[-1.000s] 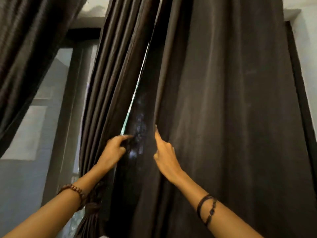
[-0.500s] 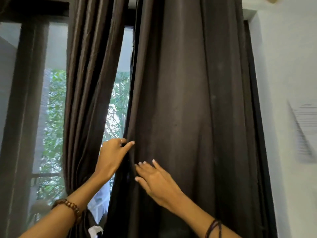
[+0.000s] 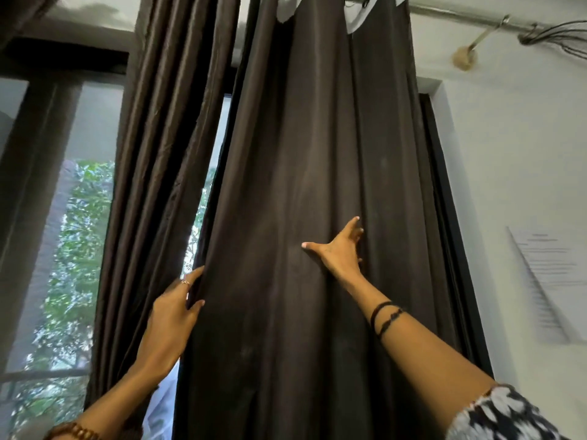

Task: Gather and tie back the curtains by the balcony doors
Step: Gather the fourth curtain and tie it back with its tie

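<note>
Curtain (image 3: 286, 185) edge sits pinched in my left hand (image 3: 173, 315). My right hand (image 3: 341, 252) presses it, fingers spread. Paper (image 3: 546, 274) writing is blurred.

Right curtain (image 3: 301, 185) matt cloth; left curtain (image 3: 158, 154) satiny sheen.

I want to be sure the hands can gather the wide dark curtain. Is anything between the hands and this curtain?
Nothing visible does. The left hand already holds the left edge of the wide dark curtain, its fingers curled round it. The right hand lies spread, flat on the cloth's front.
</note>
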